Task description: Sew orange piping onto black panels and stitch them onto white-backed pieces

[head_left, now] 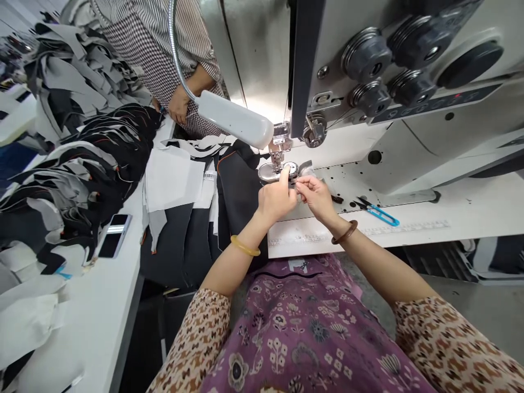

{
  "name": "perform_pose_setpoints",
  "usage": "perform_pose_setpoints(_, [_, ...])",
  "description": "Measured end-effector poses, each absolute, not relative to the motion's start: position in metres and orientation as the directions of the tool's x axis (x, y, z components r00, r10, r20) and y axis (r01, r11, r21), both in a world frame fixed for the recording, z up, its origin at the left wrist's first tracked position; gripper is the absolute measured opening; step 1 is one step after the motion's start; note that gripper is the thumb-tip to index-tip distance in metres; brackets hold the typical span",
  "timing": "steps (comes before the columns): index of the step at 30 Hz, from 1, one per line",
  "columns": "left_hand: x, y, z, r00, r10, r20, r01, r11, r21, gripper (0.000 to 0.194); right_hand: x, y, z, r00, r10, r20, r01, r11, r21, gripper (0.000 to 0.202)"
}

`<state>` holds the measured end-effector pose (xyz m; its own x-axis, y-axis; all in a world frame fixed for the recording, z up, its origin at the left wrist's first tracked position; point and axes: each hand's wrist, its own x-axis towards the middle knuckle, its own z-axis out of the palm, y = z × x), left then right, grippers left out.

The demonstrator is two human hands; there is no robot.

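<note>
My left hand point(277, 199) is at the sewing machine, its index finger stretched onto the rounded metal plate point(268, 173) beside the presser foot point(277, 158). Its thumb stands apart from that finger and the other fingers are curled under, partly hidden; I see nothing held in it. Close on its right, my right hand point(317, 197) pinches thumb and forefinger together at the plate's near edge. Whatever is between those fingertips is too small to make out. Dark fabric pieces point(241, 191) lie just left of the plate, under my left forearm.
Blue thread snips point(379, 213) lie on the machine bed to the right. A white lamp point(235, 121) hangs over the needle area. Stacked cut pieces point(94, 147) and a phone point(115, 236) occupy the left table. Another person point(164, 60) stands behind the machine.
</note>
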<state>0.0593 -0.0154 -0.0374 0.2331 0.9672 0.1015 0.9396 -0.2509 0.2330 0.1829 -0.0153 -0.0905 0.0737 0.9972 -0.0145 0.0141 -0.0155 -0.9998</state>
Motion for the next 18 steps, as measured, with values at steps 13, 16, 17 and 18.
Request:
perform_pose_setpoints(13, [0.056,-0.026,-0.055,0.008,0.976,0.216,0.654,-0.169,0.738,0.026,0.17,-0.036,-0.098,-0.041,0.843,0.536,0.551,0.467,-0.691,0.016])
perform_pose_setpoints(16, [0.056,-0.024,-0.056,0.003,0.987,0.16,0.519,-0.138,0.844,0.013,0.173,-0.042,-0.098,-0.145,0.808,0.571,0.577,0.538,-0.614,0.015])
perform_pose_setpoints(17, [0.056,-0.023,-0.056,0.012,0.99,0.142,0.489,-0.13,0.863,0.01,0.179,-0.043,-0.098,-0.2,0.795,0.573,0.594,0.563,-0.574,0.014])
perform_pose_setpoints(18, [0.054,-0.022,-0.055,0.021,0.992,0.126,0.467,-0.121,0.876,0.009,0.187,-0.045,-0.099,-0.262,0.772,0.579,0.621,0.595,-0.511,0.014])
